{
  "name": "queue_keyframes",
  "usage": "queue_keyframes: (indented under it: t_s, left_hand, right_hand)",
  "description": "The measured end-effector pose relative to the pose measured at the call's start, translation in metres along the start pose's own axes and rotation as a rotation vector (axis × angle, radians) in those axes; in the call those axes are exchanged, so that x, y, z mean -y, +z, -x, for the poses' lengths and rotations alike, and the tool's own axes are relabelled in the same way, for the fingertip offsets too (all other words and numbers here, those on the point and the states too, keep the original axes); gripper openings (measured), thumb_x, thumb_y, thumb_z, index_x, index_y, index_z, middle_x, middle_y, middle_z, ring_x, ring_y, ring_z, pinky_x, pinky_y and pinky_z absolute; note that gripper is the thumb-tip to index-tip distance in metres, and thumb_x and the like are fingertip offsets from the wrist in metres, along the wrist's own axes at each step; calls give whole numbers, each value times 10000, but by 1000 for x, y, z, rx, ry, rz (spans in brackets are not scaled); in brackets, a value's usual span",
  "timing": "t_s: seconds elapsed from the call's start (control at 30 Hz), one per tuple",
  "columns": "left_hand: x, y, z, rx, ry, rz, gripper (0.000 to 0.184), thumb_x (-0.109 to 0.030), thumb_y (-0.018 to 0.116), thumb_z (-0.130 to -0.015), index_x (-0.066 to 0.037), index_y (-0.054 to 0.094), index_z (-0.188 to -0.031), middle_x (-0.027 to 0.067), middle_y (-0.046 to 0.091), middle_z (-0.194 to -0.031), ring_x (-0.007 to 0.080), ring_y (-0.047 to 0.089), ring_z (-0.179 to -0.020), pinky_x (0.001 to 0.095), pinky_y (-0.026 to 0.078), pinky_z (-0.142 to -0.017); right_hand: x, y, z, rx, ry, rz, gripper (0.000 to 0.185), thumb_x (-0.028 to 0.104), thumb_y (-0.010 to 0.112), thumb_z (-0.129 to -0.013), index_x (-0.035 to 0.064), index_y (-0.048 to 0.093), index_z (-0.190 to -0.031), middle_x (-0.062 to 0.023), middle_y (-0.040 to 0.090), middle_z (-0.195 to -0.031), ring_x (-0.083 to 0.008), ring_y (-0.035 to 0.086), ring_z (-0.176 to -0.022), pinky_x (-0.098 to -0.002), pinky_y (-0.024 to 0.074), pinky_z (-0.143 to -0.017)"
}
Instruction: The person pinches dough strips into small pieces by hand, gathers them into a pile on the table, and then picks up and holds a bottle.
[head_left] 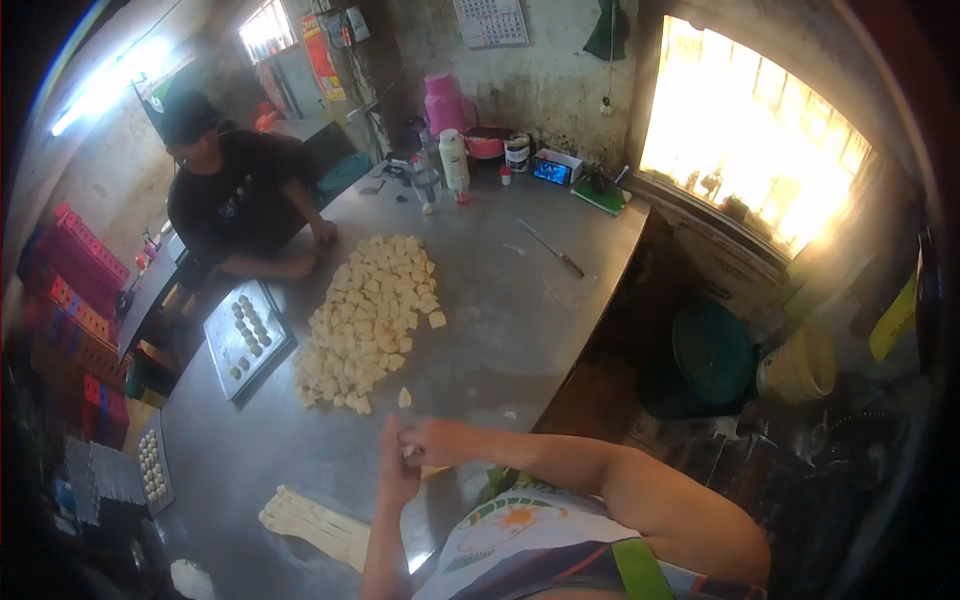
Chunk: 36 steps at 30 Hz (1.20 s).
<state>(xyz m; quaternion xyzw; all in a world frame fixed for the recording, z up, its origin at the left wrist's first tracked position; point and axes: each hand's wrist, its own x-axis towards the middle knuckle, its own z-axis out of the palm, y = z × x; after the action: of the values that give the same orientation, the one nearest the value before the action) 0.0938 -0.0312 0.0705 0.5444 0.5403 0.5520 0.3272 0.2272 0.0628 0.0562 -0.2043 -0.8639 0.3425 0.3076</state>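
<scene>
My left hand point(396, 474) is held up over the metal table with its fingers stretched out, slightly blurred. Against its palm side, my right hand point(438, 442) is closed, and a small pale piece of dough point(409, 451) shows at its fingers. Just beyond my hands lies a single cut dough piece point(405, 397) on the tabletop. Farther off spreads a large heap of cut dough pieces point(365, 315). A long flattened strip of dough point(315, 525) rests left of my left forearm, which hides part of it.
A metal tray point(222, 335) holds rows of dough balls near a person point(235, 195) leaning at the far left side. A knife point(552, 248) lies toward the right edge. Bottles point(453, 155) and a phone point(552, 170) stand at the back. Another tray point(165, 480) sits at left.
</scene>
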Motion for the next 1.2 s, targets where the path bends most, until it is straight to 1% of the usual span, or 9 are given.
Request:
queue_keyframes:
  t_s: [0.07, 0.17, 0.37, 0.5, 0.57, 0.67, 0.77, 0.9, 1.2]
  left_hand:
    - [3, -6, 9, -20, -61, 338, 346, 11, 566, -917, -29, 605, -1259, 35, 675, -996, 128, 604, -923, 283, 493, -850]
    - [79, -33, -3, 226, -86, -34, 234, -42, 562, -942, -23, 628, -1166, 24, 672, -959, 133, 592, -839, 287, 495, -778]
    - [19, -17, 11, 441, -118, -206, 365, -51, 621, -886, -76, 634, -1251, 107, 701, -875, 198, 671, -783, 357, 524, -691]
    - [40, -24, -2, 298, -258, -64, 559, 70, 610, -854, -48, 499, -1388, 30, 605, -863, 140, 589, -767, 262, 502, -705]
    - [44, -17, -19, 75, 441, -539, 612, 17, 674, -801, -58, 517, -1388, 67, 679, -1012, 152, 639, -771, 327, 523, -693]
    - [61, -6, -17, -55, 237, 22, 519, 94, 583, -827, -32, 543, -1329, 7, 638, -922, 124, 617, -796, 252, 506, -688]
    - [78, -24, -17, 204, -163, -25, 300, -62, 606, -869, -16, 659, -1161, 58, 701, -872, 219, 665, -755, 377, 523, -687]
    - [46, 0, -3, 304, -287, -542, 178, -151, 599, -933, -12, 681, -1009, 136, 715, -827, 282, 690, -737, 408, 511, -656]
    - [45, 1, 0, 14, 60, -276, 336, 29, 585, -868, -36, 642, -1192, 103, 705, -933, 210, 662, -906, 341, 512, -792]
  right_hand:
    - [16, 5, 3, 124, -70, -104, 371, 398, 710, -824, 56, 625, -939, -168, 660, -986, -388, 653, -873, -470, 523, -758]
    - [15, 0, -11, -107, -18, -242, 351, 372, 708, -824, 59, 617, -955, -170, 659, -973, -389, 652, -870, -475, 515, -744]
    - [-51, -3, 11, 71, 540, 241, 390, 365, 740, -790, 75, 621, -1022, -188, 660, -950, -394, 651, -883, -466, 521, -770]
    - [-51, 9, 24, -87, 295, 257, 387, 342, 723, -812, 70, 641, -1074, -189, 663, -981, -373, 641, -969, -454, 509, -856]
    - [-27, 6, 10, -148, 110, 217, 385, 320, 725, -814, 61, 643, -1086, -193, 660, -994, -367, 634, -998, -448, 504, -876]
    - [14, 1, 3, 202, 195, -133, 392, 318, 720, -821, 52, 649, -1100, -179, 659, -1019, -375, 634, -998, -449, 506, -874]
    - [13, 2, -6, -114, 40, -161, 344, 321, 720, -836, 44, 650, -1027, -205, 664, -1017, -396, 647, -930, -469, 507, -783]
    - [-7, -1, 0, -11, 463, 142, 378, 354, 723, -824, 69, 642, -1058, -182, 661, -973, -389, 641, -949, -467, 514, -816]
    - [-3, -8, 12, 142, 213, 28, 363, 329, 701, -837, 64, 627, -1074, -189, 634, -1051, -386, 633, -976, -478, 500, -857]
